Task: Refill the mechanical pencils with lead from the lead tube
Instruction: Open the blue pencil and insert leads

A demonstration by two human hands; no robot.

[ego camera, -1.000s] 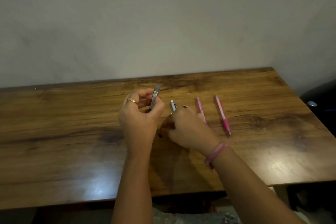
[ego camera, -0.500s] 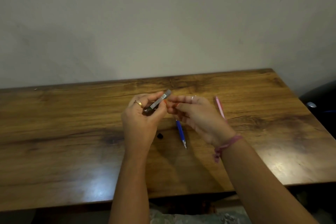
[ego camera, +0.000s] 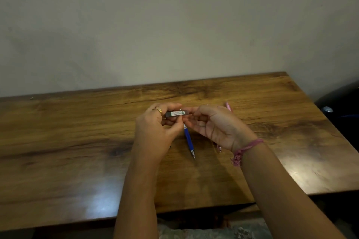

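My left hand point(ego camera: 155, 132) pinches the lead tube point(ego camera: 177, 113), a slim grey stick with a pale printed label, lying level above the table point(ego camera: 68, 141). My right hand point(ego camera: 215, 126) is cupped palm-up, its fingertips point(ego camera: 189, 111) curled around the tube's right end. Under my hands the blue pencil point(ego camera: 188, 139) lies on the glossy, dark-grained wood with its metal tip toward me, and a pink pencil point(ego camera: 228, 106) shows past my right hand.
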